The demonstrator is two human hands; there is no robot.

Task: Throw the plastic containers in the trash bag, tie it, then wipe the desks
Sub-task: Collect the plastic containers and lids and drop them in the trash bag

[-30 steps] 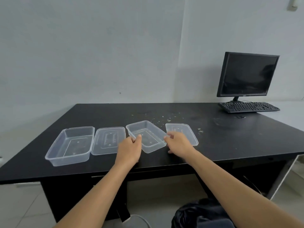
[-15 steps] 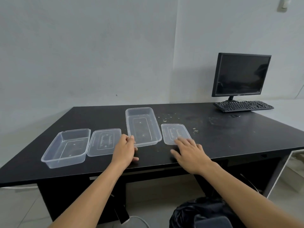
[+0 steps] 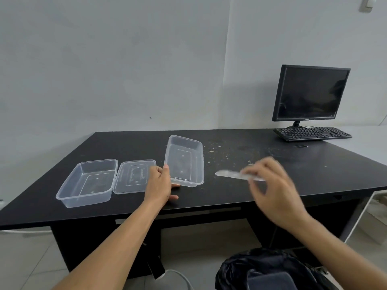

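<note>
Black desk (image 3: 272,185), clear rectangular container (image 3: 185,162) in left hand (image 3: 159,185), lid (image 3: 230,174) in right hand (image 3: 274,191)

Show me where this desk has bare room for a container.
Bare: the back-left desk behind the open container and flat lid; the right front, between the right hand pinching a second lid and the keyboard. Crowded: the front left, where the left hand grips the tilted container; crumbs litter the middle.
</note>
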